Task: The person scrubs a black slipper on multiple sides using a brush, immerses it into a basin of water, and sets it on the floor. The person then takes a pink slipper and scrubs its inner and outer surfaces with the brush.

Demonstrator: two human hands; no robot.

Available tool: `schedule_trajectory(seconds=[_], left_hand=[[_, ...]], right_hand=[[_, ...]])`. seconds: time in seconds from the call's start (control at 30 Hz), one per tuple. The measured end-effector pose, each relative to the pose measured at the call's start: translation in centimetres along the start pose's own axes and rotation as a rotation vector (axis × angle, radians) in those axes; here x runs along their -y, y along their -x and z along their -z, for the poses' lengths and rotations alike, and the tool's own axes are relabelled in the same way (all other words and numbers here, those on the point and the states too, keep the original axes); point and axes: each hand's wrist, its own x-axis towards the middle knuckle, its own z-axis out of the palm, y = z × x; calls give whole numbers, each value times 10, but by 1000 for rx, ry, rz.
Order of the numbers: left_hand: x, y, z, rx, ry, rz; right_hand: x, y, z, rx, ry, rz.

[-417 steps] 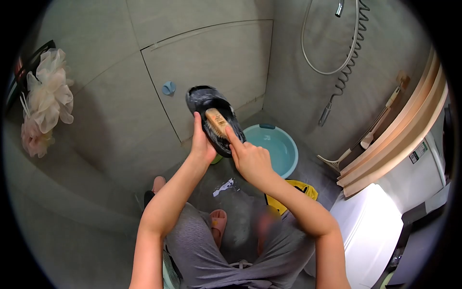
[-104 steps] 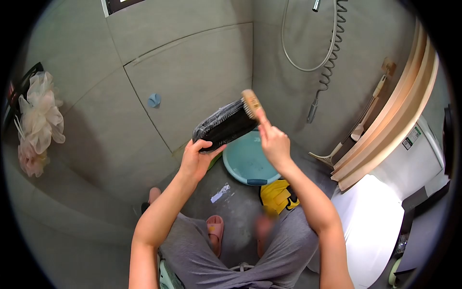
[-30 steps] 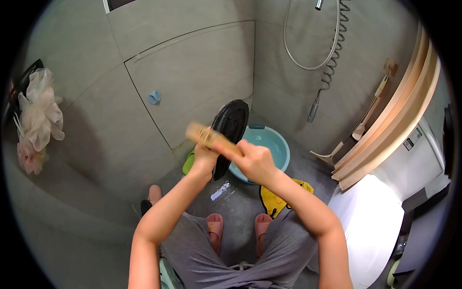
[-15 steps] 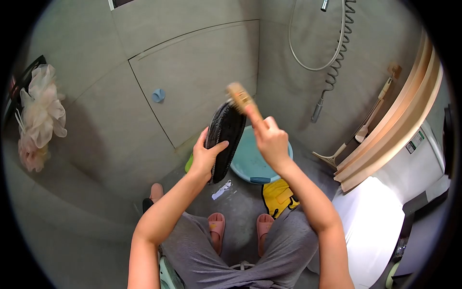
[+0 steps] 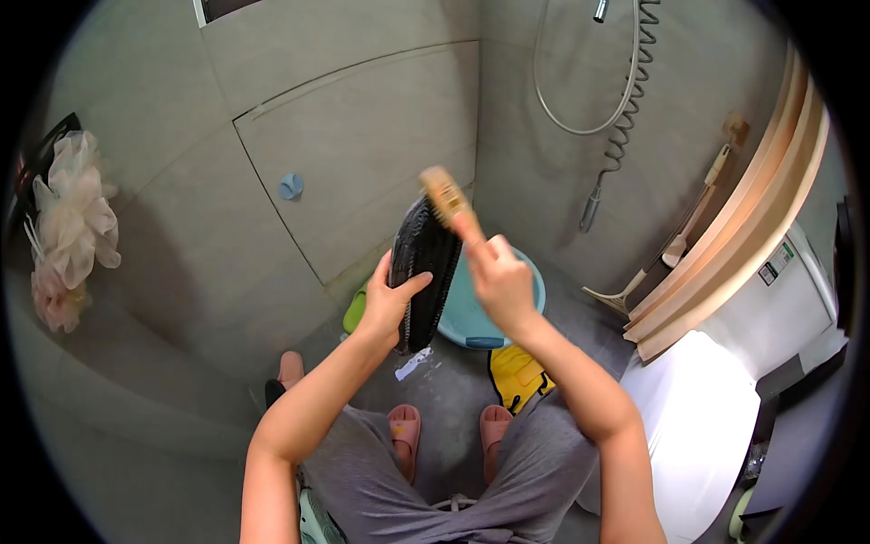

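The left hand point(image 5: 391, 304) is closed around the black shoe point(image 5: 428, 258), its thumb on the sole; the right hand point(image 5: 506, 286) grips the brush point(image 5: 446, 198) by the handle, bristles at the shoe's upper end. Short strokes along the edge, with firm left support, seem best. The basin point(image 5: 471, 319) sits lower, partly hidden behind the shoe; the toilet point(image 5: 693, 408) stands well apart, rightward.

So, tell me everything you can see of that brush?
The brush looks wooden, pale tan, with a blocky head and a narrower handle. Dark marks on its back are too blurred to read. Short bristles face down toward the upper end of the black shoe and appear to touch it. The right hand grips the handle. The brush slants, head toward the upper left, seen against the gray wall.
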Motion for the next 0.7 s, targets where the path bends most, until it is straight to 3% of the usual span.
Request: schedule_trajectory(seconds=[0.1, 0.27, 0.5, 0.6, 0.7], left_hand=[[-3, -1, 4, 32, 41, -3], [-7, 7, 1, 3, 43, 4], [-12, 8, -1, 44, 113, 15], [-15, 11, -2, 62, 165, 100], [-4, 6, 1, 85, 170, 107]], right_hand=[[23, 7, 2, 53, -32, 209], [-18, -11, -7, -28, 5, -109], [17, 8, -6, 52, -94, 184], [-6, -7, -10, 1, 4, -41], [-2, -1, -15, 17, 15, -33]])
